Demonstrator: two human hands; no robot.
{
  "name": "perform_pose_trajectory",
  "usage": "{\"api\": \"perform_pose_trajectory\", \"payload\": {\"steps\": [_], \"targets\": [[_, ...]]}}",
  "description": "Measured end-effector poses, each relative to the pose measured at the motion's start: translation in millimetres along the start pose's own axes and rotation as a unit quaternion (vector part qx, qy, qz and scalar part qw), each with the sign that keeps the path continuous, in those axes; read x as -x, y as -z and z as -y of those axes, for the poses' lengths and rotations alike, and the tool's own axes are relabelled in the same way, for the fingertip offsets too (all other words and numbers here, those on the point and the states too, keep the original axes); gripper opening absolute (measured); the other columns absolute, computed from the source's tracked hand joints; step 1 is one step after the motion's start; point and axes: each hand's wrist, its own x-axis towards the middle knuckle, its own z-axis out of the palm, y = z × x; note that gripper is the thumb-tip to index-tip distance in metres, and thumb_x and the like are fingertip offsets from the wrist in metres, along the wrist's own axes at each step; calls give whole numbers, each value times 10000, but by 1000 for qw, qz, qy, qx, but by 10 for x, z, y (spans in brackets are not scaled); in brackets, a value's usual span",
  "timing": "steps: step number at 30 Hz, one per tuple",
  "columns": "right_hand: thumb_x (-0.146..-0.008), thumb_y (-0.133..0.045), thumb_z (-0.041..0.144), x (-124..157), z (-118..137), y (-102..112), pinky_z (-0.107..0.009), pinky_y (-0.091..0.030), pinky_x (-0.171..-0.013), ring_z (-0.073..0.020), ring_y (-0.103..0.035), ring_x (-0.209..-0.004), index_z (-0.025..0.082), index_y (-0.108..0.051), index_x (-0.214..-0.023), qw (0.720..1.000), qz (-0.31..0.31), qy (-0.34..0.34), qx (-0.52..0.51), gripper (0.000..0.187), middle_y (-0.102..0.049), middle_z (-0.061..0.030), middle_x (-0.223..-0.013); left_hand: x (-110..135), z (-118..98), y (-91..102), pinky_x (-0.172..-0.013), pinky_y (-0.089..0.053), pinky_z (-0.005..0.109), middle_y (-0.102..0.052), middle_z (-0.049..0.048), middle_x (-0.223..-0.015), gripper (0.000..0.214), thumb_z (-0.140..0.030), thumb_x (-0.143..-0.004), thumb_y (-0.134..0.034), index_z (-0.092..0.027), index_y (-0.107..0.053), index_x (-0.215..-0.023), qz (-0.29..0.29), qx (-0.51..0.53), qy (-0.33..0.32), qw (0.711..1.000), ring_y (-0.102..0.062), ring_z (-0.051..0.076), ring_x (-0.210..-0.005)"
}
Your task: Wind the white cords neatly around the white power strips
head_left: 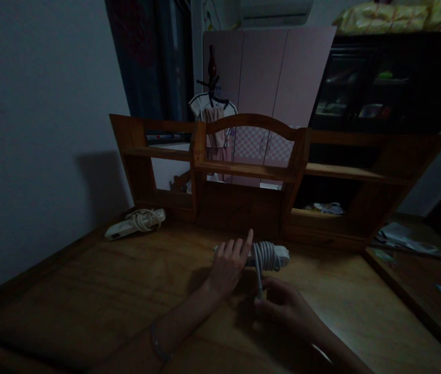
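Whitish tones are being shown by the elongated white plastic power strip (283,255) and its round grey-white cord (266,255); yellowish-brown grain is being displayed by the flat wooden desktop (142,291), pink-and-white checks by the tall pink wardrobe (262,78).

My left hand (228,262) is palm down, index finger (248,243) stretched forward, other fingers (229,246) bent. My right hand (284,301), nearer me, is pinched; both forearms (185,323) slant inward.

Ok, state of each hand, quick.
Left hand: closed over one end of the white power strip, index finger extended.
Right hand: closed, pinching the cord wound around it.
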Motion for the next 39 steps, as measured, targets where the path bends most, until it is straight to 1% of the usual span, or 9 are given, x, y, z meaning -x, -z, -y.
{"api": "perform_pose_trajectory", "payload": {"steps": [4, 10, 16, 23, 27, 31, 34, 36, 39], "targets": [[-839, -603, 433, 96, 85, 199, -207, -359, -475, -107, -472, -541, 170, -628, -773, 996, -84, 9, 22, 272, -532, 11, -625, 9, 35, -66, -864, -395, 401, -552, 81, -1046, 398, -140, -897, -421, -180, -446, -1293, -9, 0, -45, 999, -503, 233, -936], [-783, -643, 395, 127, 96, 696, -202, -394, -462, -107, -464, -551, 164, -597, -696, 955, -212, -20, -205, 250, -526, -12, -668, 25, 36, -120, -923, -380, 428, -579, 71, -1064, 307, -186, -885, -470, -219, -496, -1189, -67, 68, -85, 992, -524, 241, -972], [-735, -662, 290, 62, 7, 867, -198, -434, -484, -107, -476, -570, 189, -613, -740, 874, -255, -44, -411, 113, -507, 2, -681, 81, 21, -159, -719, -449, 320, -627, 79, -982, 431, -364, -733, -644, -192, -496, -1099, -54, 252, 74, 963, -606, 242, -851], [-767, -657, 328, -11, -146, 663, -192, -376, -449, -104, -466, -559, 172, -635, -821, 898, -181, -92, -390, 166, -533, -9, -675, 54, 138, -318, -697, -458, 261, -681, 43, -974, 573, -391, -659, -733, -234, -504, -1161, -43, 426, 261, 865, -652, 208, -844], [-764, -664, 404, -41, -139, 517, -193, -344, -448, -97, -464, -520, 168, -611, -848, 930, -153, -124, -309, 256, -526, 7, -636, 11, 177, -400, -675, -456, 242, -684, 33, -924, 480, -339, -666, -728, -198, -560, -1093, -53, 521, 301, 797, -645, 173, -783], [-799, -625, 434, -22, -48, 420, -197, -275, -416, -79, -396, -448, 165, -585, -818, 969, -133, -107, -182, 272, -475, 34, -563, -7, 185, -422, -655, -456, 241, -677, 30, -873, 386, -305, -678, -706, -174, -591, -1022, -62, 560, 311, 766, -627, 160, -729], [-850, -553, 485, 43, -21, 411, -215, -245, -401, -82, -348, -411, 172, -546, -699, 984, -150, -75, -61, 348, -412, 43, -500, -1, 192, -404, -660, -458, 247, -680, 41, -894, 403, -304, -667, -714, -177, -579, -1024, -45, 538, 320, 778, -641, 179, -767], [-870, -527, 476, 118, -43, 422, -235, -277, -425, -101, -378, -434, 181, -547, -675, 979, -201, -2, 43, 354, -424, 28, -511, 12, 195, -368, -665, -457, 264, -682, 53, -894, 419, -347, -679, -707, -186, -570, -1041, -22, 475, 304, 825, -649, 203, -788], [-891, -502, 418, 240, -92, 423, -272, -348, -513, -135, -460, -505, 199, -565, -676, 927, -296, 141, 183, 313, -497, -6, -570, 39, 172, -280, -690, -460, 307, -677, 71, -948, 515, -393, -702, -672, -204, -527, -1159, 11, 338, 211, 917, -646, 242, -818]]}}
